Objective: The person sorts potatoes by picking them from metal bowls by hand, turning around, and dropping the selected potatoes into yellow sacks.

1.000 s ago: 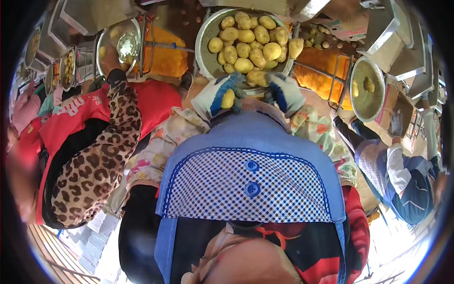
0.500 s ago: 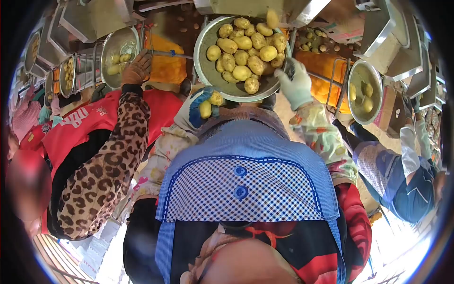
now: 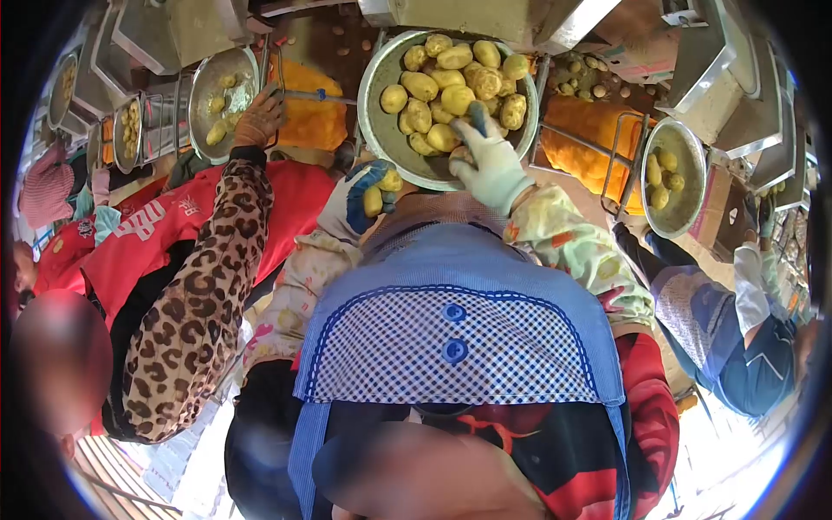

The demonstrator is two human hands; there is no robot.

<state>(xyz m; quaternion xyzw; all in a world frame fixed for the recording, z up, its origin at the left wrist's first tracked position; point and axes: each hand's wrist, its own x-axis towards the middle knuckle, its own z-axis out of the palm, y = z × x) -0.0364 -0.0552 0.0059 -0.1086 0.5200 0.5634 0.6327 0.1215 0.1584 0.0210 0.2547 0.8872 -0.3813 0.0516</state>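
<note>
A big metal bowl (image 3: 374, 113) full of potatoes (image 3: 458, 95) is seen at the top middle of the frame. Just below it, near the bowl's lower rim, the left hand (image 3: 357, 198) in a white and blue glove is closed around two small potatoes (image 3: 380, 192). The right hand (image 3: 490, 163), in a white glove, is laid on the pile inside the bowl, and its fingers are bent over one potato (image 3: 459, 156) at the lower edge.
</note>
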